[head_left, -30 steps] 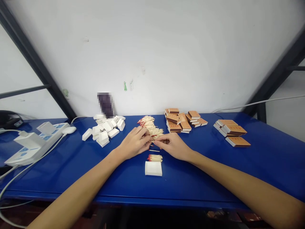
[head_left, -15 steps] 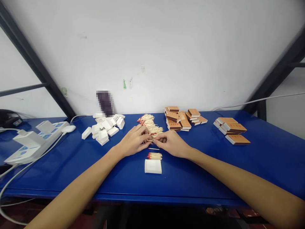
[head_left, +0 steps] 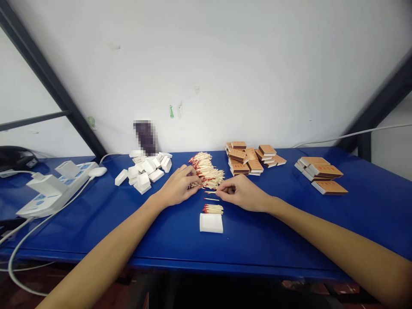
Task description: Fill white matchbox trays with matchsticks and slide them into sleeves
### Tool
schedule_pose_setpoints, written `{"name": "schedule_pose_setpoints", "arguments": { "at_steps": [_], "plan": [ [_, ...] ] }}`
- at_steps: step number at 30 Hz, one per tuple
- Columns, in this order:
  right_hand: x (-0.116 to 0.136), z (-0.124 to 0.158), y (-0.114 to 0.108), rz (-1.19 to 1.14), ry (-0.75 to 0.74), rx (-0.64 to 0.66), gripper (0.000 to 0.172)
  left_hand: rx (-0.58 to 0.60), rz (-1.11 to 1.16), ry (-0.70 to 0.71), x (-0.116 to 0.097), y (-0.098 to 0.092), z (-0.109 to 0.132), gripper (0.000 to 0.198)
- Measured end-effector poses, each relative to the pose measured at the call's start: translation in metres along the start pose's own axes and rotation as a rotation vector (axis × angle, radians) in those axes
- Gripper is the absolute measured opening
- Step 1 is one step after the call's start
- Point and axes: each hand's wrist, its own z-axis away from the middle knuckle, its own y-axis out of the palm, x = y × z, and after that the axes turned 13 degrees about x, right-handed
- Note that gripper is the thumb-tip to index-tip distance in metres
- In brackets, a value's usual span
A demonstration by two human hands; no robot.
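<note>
My right hand (head_left: 243, 193) pinches the plain end of a single match (head_left: 210, 192), its red head pointing left. Curled beside the near-left side of a heap of red-tipped matches (head_left: 207, 169), my left hand (head_left: 180, 185) has a few matches at its fingertips; its fingers partly hide them. Below the pinched match, one loose match (head_left: 211, 199) lies on the blue table. Closer to me is a small neat bundle of matches (head_left: 213, 209), heads to the left. Right in front of that bundle sits a white matchbox tray (head_left: 211, 223).
White matchbox trays (head_left: 141, 171) are piled at the back left. Brown matchbox sleeves (head_left: 247, 159) lie stacked behind my right hand, with more matchboxes (head_left: 325, 174) farther right. A white power strip (head_left: 58, 193) with plugs and cables occupies the left side. The wall borders the table (head_left: 273, 253).
My hands have come apart, the right one drawing the match away to the right. The left fingers have pulled back slightly left. The whole view has shifted a little.
</note>
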Motion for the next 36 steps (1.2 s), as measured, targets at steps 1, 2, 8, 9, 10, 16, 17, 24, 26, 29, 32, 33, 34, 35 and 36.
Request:
{"name": "schedule_pose_setpoints", "arguments": {
  "at_steps": [1, 2, 8, 9, 10, 16, 17, 24, 26, 29, 32, 33, 34, 35, 36],
  "plan": [
    [0.001, 0.0, 0.0, 0.003, -0.009, 0.022, 0.027, -0.006, 0.01, -0.001, 0.001, 0.001, 0.0, 0.017],
    [0.002, 0.0, 0.0, 0.009, -0.018, 0.047, 0.027, -0.011, 0.017, -0.003, 0.001, 0.001, 0.0, 0.017],
    [0.006, 0.003, -0.003, -0.009, -0.05, 0.177, 0.026, -0.091, 0.056, -0.004, -0.001, -0.001, 0.0, 0.02],
    [0.006, 0.003, -0.003, -0.019, -0.051, 0.178, 0.026, -0.106, 0.057, 0.0, -0.002, -0.001, 0.0, 0.02],
    [0.006, 0.003, -0.003, -0.022, -0.05, 0.17, 0.027, -0.118, 0.058, 0.003, -0.003, -0.002, 0.0, 0.021],
    [-0.003, 0.002, 0.0, 0.212, -0.093, 0.034, 0.024, -0.152, 0.053, 0.019, -0.004, -0.003, 0.001, 0.021],
    [-0.004, 0.001, 0.0, 0.261, -0.102, 0.021, 0.023, -0.163, 0.046, 0.023, -0.004, -0.002, 0.001, 0.021],
    [-0.005, -0.001, 0.0, 0.46, -0.106, 0.018, 0.021, -0.272, 0.176, 0.078, -0.013, -0.002, -0.001, 0.016],
    [-0.004, -0.001, 0.001, 0.499, -0.107, 0.025, 0.021, -0.254, 0.278, 0.05, -0.017, -0.003, -0.002, 0.016],
    [-0.004, 0.0, 0.001, 0.51, -0.1, 0.026, 0.02, -0.134, 0.359, 0.028, -0.022, -0.003, -0.002, 0.017],
    [-0.004, 0.0, 0.001, 0.492, -0.098, 0.027, 0.019, -0.042, 0.334, 0.03, -0.023, -0.001, -0.002, 0.02],
    [-0.005, 0.0, 0.001, 0.483, -0.1, 0.022, 0.018, -0.03, 0.32, 0.025, -0.023, 0.0, -0.002, 0.022],
    [-0.005, 0.0, 0.001, 0.472, -0.102, 0.016, 0.017, -0.023, 0.309, 0.019, -0.023, 0.0, -0.002, 0.023],
    [-0.005, 0.0, 0.001, 0.459, -0.103, 0.01, 0.016, -0.015, 0.301, 0.015, -0.023, 0.0, -0.002, 0.024],
    [-0.006, 0.0, 0.001, 0.447, -0.104, 0.005, 0.015, -0.01, 0.297, 0.014, -0.023, 0.001, -0.002, 0.024]
  ]
}}
